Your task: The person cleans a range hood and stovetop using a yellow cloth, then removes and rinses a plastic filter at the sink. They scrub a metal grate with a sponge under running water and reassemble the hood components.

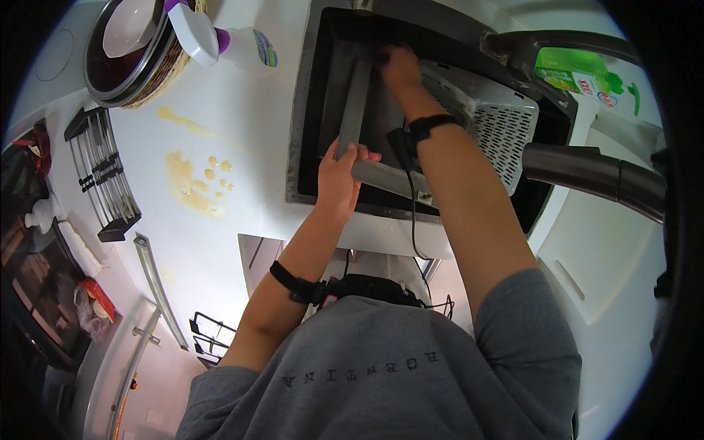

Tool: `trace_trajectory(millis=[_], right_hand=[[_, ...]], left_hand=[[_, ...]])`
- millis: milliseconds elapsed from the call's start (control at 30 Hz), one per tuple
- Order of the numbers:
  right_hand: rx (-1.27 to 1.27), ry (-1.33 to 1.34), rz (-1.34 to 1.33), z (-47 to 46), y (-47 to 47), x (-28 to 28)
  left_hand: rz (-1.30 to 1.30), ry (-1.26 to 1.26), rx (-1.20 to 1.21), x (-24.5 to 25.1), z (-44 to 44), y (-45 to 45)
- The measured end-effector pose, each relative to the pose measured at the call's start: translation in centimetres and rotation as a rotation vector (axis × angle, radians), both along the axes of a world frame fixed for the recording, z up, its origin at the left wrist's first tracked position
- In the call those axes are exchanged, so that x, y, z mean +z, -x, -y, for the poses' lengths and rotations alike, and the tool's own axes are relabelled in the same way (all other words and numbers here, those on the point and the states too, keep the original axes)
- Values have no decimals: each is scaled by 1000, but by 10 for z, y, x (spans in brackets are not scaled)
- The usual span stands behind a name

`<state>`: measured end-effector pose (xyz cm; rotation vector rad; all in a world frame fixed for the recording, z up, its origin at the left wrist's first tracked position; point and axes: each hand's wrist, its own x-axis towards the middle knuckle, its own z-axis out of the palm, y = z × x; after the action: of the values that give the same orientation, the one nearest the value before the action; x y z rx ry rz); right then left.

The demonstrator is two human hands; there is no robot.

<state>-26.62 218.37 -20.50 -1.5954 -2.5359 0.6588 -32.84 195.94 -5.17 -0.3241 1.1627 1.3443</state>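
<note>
A grey panel with raised edges, perhaps a range hood part, (355, 104) stands tilted in the dark sink (324, 30). My left hand (340, 176) grips its near corner, thumb on top of the rim. Inside the panel's frame, my right hand (401, 69) reaches down with a small dark thing at its fingers, too shadowed to name. To the right of my right forearm, a perforated metal basket (503, 132) rests in the sink. Black bands circle both forearms, and a black cable hangs from the right one.
Right of the sink are a dark faucet (583, 170) and a green pump bottle (577, 71). A spray bottle (236, 47), a wicker basket (179, 66) with bowls, yellowish liquid (190, 181), a metal rack (102, 170) and a metal strip (157, 286) are on the left.
</note>
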Motion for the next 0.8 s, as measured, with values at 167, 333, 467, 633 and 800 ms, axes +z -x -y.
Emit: trace_trajectory(millis=[167, 333, 467, 633, 800], right_hand=[[-356, 139, -369, 23, -62, 42], [-730, 322, -697, 34, -116, 90], [-842, 611, -1088, 57, -152, 124], [-1170, 893, -1077, 88, -201, 160], [-1218, 996, -1210, 125, -218, 166]], left_hand=[[162, -199, 110, 37, -1, 17], [124, -255, 40, 84, 2, 25], [-22, -258, -32, 116, -6, 28], [-348, -198, -264, 146, -18, 17], [-589, -116, -372, 154, -28, 0]])
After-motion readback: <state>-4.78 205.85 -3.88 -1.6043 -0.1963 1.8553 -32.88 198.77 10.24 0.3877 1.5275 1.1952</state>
